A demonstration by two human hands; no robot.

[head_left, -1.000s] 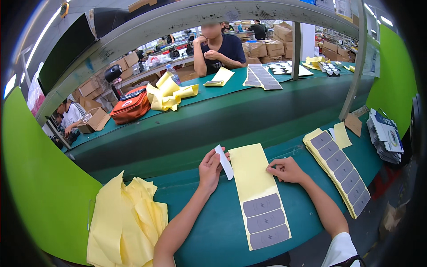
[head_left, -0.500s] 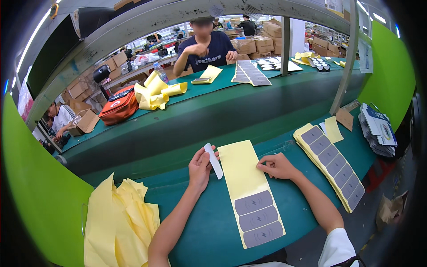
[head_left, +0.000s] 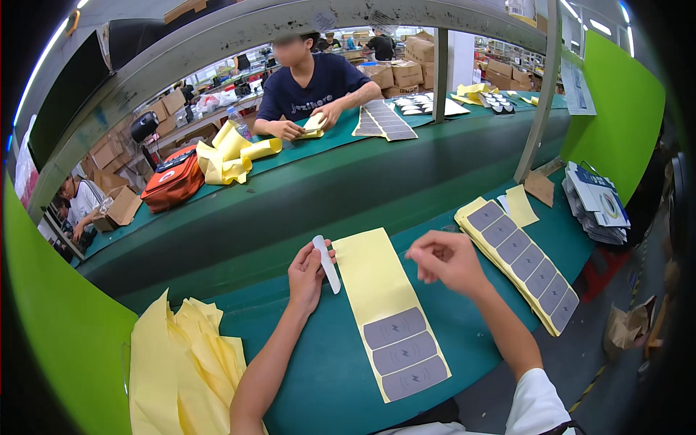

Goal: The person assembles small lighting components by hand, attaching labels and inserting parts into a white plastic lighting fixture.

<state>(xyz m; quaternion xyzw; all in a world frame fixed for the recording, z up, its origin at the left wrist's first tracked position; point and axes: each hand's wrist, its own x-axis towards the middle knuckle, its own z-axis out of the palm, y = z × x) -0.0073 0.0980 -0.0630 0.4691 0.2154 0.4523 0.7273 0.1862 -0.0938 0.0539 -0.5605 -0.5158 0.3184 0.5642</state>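
My left hand (head_left: 307,279) is closed around a curved white piece with rounded ends (head_left: 328,265), seen nearly edge-on at the left edge of a yellow backing sheet (head_left: 377,272). That sheet lies on the green table, its upper part bare. Three grey rounded labels (head_left: 404,354), each printed with a small dark symbol, sit on its lower part. My right hand (head_left: 451,262) is raised beside the sheet's upper right, fingers curled in a pinch. Whether anything small is between those fingertips is hidden.
A stack of label sheets (head_left: 523,261) lies at right. Crumpled yellow backing sheets (head_left: 185,362) pile at lower left. Printed packets (head_left: 596,203) stand at far right. Beyond a dark green belt (head_left: 312,196), a co-worker (head_left: 308,87) handles a yellow sheet near an orange bag (head_left: 172,180).
My right hand has lifted off the sheet's right edge. My left hand still holds the white piece. The view has shifted slightly. The co-worker's hands have come down to a yellow sheet.
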